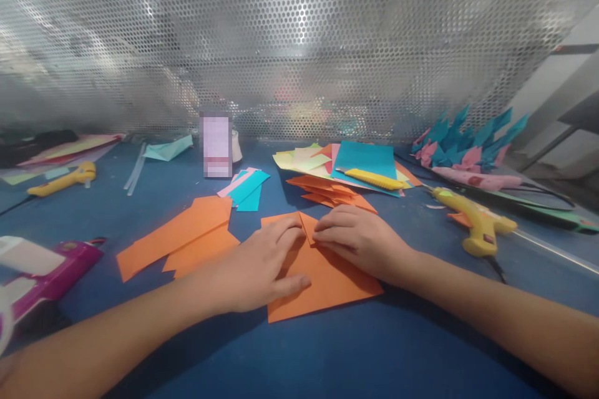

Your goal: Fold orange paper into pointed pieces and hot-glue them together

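Note:
A sheet of orange paper (322, 290) lies in front of me with its top corner folded over into a small flap (307, 227). My left hand (266, 259) rests on the sheet's left part, fingers bent at the fold and thumb stretched across the paper, holding it down. From the other side, my right hand (362, 240) has its fingers together on the flap's right edge; its thumb is hidden. Left of the sheet, more orange paper pieces (187, 230) overlap, partly behind my left forearm. A stack of folded orange papers (327, 190) sits just beyond my right hand.
A yellow utility knife (374, 179) lies on coloured sheets (360, 156). Yellow glue guns rest right (482, 218) and left (65, 181). Blue and pink strips (248, 187), a purple-and-white device (60, 274) and folded paper spikes (468, 137) surround the work. Perforated metal (299, 43) stands behind.

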`<control>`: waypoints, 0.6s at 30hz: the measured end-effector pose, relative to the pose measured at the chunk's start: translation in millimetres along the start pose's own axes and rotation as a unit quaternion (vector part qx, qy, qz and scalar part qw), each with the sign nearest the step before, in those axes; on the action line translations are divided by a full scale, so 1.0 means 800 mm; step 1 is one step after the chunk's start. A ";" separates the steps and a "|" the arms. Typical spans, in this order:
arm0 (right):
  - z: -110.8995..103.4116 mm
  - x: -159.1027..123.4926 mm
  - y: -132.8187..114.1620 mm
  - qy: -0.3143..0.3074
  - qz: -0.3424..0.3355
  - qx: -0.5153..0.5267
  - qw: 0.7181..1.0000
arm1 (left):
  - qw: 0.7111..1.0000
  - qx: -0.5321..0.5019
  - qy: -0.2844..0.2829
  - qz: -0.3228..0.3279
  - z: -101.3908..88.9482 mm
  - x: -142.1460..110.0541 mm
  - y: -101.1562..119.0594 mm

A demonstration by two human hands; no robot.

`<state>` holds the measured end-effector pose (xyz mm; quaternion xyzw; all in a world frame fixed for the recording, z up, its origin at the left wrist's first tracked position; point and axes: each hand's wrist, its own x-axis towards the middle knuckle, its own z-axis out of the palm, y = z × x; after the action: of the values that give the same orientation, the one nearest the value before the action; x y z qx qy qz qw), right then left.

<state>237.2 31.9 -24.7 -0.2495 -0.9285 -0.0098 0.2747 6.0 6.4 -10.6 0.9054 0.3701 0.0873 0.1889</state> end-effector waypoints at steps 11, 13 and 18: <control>0.003 0.000 0.002 -0.029 -0.052 -0.006 0.998 | 0.999 0.023 -0.038 -0.009 -0.002 0.004 0.004; 0.003 -0.001 0.002 -0.034 -0.052 -0.003 0.998 | 0.998 0.029 -0.050 -0.012 -0.002 0.004 0.003; 0.000 -0.001 0.004 -0.041 -0.046 0.006 0.998 | 0.998 0.037 -0.053 -0.012 -0.002 0.004 0.002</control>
<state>239.1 34.3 -25.8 -0.2052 -0.9496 -0.0069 0.2368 8.7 8.0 -8.4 0.9104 0.3738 0.0230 0.1757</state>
